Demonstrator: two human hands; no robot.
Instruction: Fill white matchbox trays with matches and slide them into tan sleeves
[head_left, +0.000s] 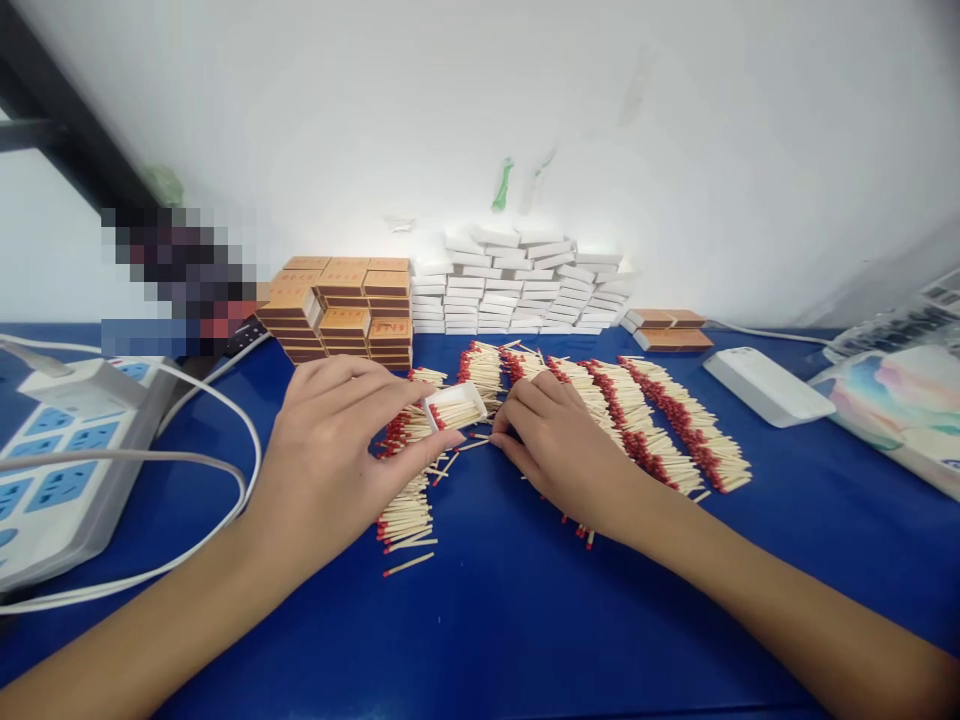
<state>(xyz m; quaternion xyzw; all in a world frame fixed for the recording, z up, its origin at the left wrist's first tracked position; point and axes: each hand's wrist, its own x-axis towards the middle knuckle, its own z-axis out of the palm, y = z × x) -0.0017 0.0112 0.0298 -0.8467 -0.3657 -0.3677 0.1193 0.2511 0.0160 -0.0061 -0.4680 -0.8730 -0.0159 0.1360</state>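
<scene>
Between thumb and fingers, my left hand grips a small white matchbox tray with matches lying in it. The tray is tilted above the rows of matches. Just right of it, my right hand has its fingertips pinched together low over the table, by a loose match. Whether a match is between those fingertips is hidden. Red-headed matches lie in a row under and in front of my left hand. More rows of matches spread behind and to the right of my right hand.
Orange matchbox sleeves are stacked at back left, beside piled white trays against the wall. A few orange boxes and a white power bank sit right. A power strip with white cables occupies the left.
</scene>
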